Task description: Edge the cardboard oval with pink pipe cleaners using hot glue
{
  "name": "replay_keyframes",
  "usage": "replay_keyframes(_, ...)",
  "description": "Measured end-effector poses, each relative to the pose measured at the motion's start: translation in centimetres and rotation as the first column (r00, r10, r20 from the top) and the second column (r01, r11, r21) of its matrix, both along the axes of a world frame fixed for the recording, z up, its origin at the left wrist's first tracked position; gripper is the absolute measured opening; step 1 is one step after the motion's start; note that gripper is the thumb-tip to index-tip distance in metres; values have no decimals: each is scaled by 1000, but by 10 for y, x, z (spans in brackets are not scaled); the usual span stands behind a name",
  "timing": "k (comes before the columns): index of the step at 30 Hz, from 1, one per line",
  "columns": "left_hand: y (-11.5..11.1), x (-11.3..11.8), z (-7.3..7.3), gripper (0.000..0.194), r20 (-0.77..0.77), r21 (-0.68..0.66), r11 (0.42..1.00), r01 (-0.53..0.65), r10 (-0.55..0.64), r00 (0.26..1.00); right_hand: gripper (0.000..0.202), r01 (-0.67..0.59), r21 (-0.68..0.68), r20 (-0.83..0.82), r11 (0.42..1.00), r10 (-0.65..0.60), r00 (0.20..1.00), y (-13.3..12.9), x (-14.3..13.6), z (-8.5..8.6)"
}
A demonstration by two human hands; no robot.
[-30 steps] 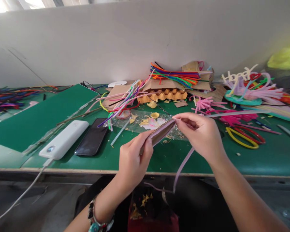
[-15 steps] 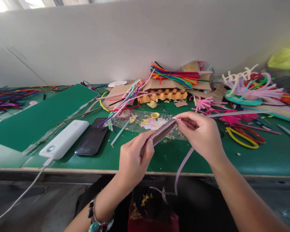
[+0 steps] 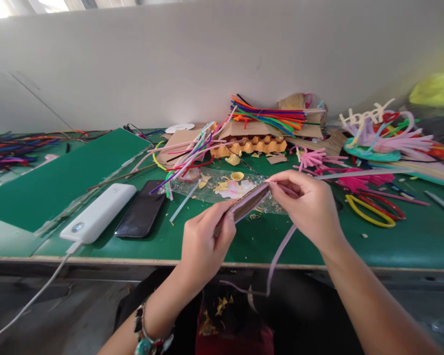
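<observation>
Between my hands, above the front of the table, is a piece of cardboard point(image 3: 247, 207) seen nearly edge-on, with a pale purple pipe cleaner along its edge. My left hand point(image 3: 209, 234) pinches its near left end between thumb and fingers. At the far right end my right hand point(image 3: 303, 202) is closed, thumb and fingertips pressing the pipe cleaner against the cardboard. The loose length of the purple pipe cleaner point(image 3: 279, 251) hangs below my right hand and bends left over my lap. What lies inside my right palm is hidden.
Left on the green table point(image 3: 207, 251) lie a white power bank point(image 3: 99, 212) with cable and a phone point(image 3: 140, 209). Behind are pipe cleaners point(image 3: 270, 116), an egg carton point(image 3: 255, 145) and scraps on a plastic bag point(image 3: 181, 182). Yellow and red loops point(image 3: 370, 211) lie right.
Both hands keep practically the same grip and place. The hanging end of the purple pipe cleaner has swung slightly left over my lap.
</observation>
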State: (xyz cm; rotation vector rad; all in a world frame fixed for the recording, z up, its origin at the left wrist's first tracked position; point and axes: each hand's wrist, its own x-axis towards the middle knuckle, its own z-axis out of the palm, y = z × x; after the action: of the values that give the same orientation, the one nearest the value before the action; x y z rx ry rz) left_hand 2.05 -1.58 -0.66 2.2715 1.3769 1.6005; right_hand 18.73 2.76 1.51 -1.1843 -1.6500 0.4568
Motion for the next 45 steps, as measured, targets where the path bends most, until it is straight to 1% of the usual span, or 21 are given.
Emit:
replay_keyframes(9,3,-1,3,20,-15,-2,1000,-14,14,1000,7,-6,6,-12,1000,6,1000,0,-1,-2)
replay_keyframes(12,4,-2,4,21,-10,-13,1000,-29,29,1000,7,2,34,-12,999,-2,1000,2,-1,-4)
replay_keyframes(16,5,-4,3,21,-3,7,998,-58,58,998,15,11,95,15,995,-12,1000,3,1,-6)
replay_keyframes(18,4,-6,2,21,-1,37,997,-61,61,998,13,16,149,31,989,-20,999,1,1,-5)
replay_keyframes(20,2,-6,0,22,4,73,995,-61,60,998,7,39,230,60,972,-54,997,-2,0,-3)
replay_keyframes(22,0,-6,-1,22,16,104,993,-55,54,998,3,76,337,91,938,-113,989,-7,-1,2)
replay_keyframes(24,-3,-5,-1,22,43,125,992,-33,28,999,5,102,441,114,892,-169,979,-14,-2,8)
replay_keyframes(26,-7,-4,1,22,81,125,992,-1,-10,997,7,109,491,135,864,-199,971,-20,-3,13)
replay_keyframes(29,-12,-5,7,23,134,76,996,43,-53,990,10,96,494,161,864,-200,967,-27,-1,18)
replay_keyframes(31,-16,-6,11,26,143,47,995,83,-89,986,12,85,502,156,861,-186,970,-28,1,19)
replay_keyframes(34,-21,-5,13,29,172,59,990,130,-138,975,14,58,525,142,849,-154,978,-30,4,17)
replay_keyframes(36,-24,-3,12,30,231,79,992,100,-116,966,15,39,532,132,846,-129,983,-31,6,15)
replay_keyframes(40,-29,1,2,28,302,56,998,-5,-12,953,18,21,531,139,847,-111,984,-33,8,11)
replay_keyframes(43,-29,0,-4,25,335,29,999,-20,9,942,17,38,543,153,839,-143,978,-32,7,11)
replay_keyframes(45,-28,-1,-3,24,366,-5,1000,-10,11,930,15,45,551,167,833,-163,972,-31,5,11)
